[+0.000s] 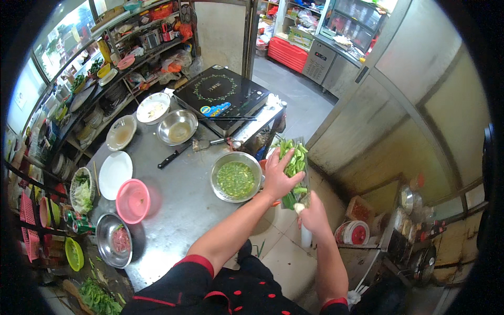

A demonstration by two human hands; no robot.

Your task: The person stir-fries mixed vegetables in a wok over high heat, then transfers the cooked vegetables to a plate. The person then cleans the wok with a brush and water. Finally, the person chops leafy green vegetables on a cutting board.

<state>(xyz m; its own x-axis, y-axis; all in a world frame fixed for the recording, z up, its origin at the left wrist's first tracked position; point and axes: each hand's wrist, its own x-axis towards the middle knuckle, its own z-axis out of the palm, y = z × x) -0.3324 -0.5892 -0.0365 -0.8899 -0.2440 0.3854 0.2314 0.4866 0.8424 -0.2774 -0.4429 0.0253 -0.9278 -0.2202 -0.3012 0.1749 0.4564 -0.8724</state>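
My left hand [280, 175] lies with its fingers spread over cut green vegetable stalks [296, 157], which fill a long narrow clear container past the table's right side. My right hand [314, 212] is at the container's near end, its fingers closed around something pale beside dark green leaves [289, 201]; what exactly it grips is partly hidden. To the left of my left hand, a steel bowl [236, 177] holds chopped greens in liquid.
On the steel table [177, 220] stand a pink plastic basket [133, 201], a white plate [115, 175], a steel bowl with raw meat [114, 240], a black-handled knife [169, 160] and several bowls. An induction cooker [222, 96] sits at the far end. Shelves line the left side.
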